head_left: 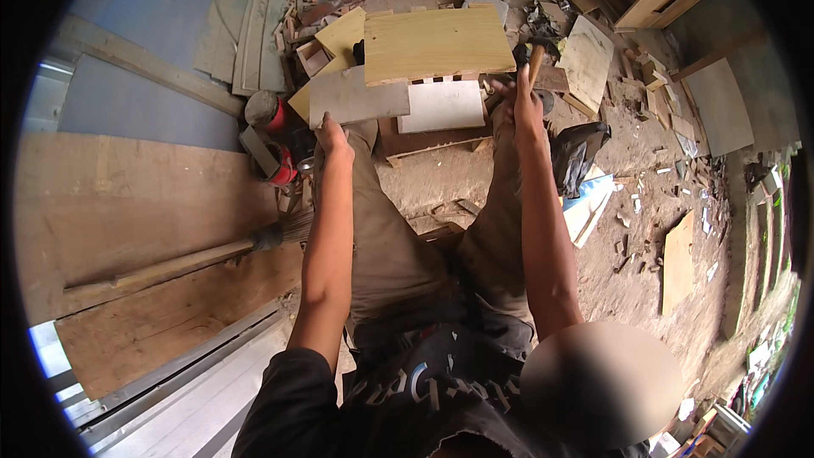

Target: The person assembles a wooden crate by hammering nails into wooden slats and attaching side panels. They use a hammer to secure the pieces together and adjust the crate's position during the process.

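Observation:
My left hand (337, 137) is closed on the near left corner of a flat greyish board (354, 95), its thumb on top. My right hand (527, 108) grips the wooden handle of a hammer (536, 61), whose dark head points away from me. Some fingers of that hand stretch leftward and are partly blurred. Between the hands and a little beyond them lies a yellowish wooden panel (441, 41), overlapping the greyish board's far edge. Nearer to me, a white board (441, 108) sits on a low wooden stand (434, 142) between my knees.
Red cans (280, 171) stand beside my left leg, near a long-handled brush (191, 261). Large sheets (153, 102) lean at the left. A black plastic bag (580, 153), a loose board (678, 263) and wood scraps lie on the dirt floor at the right.

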A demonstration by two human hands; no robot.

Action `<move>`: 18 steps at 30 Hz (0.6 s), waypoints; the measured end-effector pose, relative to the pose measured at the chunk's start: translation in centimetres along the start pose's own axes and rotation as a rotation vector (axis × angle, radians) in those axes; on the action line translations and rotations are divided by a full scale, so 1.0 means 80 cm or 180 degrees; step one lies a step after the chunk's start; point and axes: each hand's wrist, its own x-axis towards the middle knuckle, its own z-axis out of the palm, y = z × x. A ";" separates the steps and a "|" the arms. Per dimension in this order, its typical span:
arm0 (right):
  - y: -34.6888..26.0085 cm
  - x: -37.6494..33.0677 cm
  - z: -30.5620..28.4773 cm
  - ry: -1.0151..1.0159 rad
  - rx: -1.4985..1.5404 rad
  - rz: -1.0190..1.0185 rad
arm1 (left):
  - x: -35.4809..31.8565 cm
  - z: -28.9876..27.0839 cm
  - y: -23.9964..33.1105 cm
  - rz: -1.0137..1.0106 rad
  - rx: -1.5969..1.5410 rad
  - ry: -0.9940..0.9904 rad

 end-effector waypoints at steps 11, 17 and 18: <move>0.044 0.007 -0.050 0.0353 0.0283 0.0296 | -0.066 0.025 -0.073 0.1749 0.0228 -0.0252; 0.049 -0.004 -0.052 0.0169 0.0205 0.0619 | -0.115 0.023 -0.108 0.1468 0.0627 -0.1422; 0.046 -0.007 -0.052 0.0146 0.0097 0.0723 | -0.115 0.023 -0.106 0.1485 0.0719 -0.1448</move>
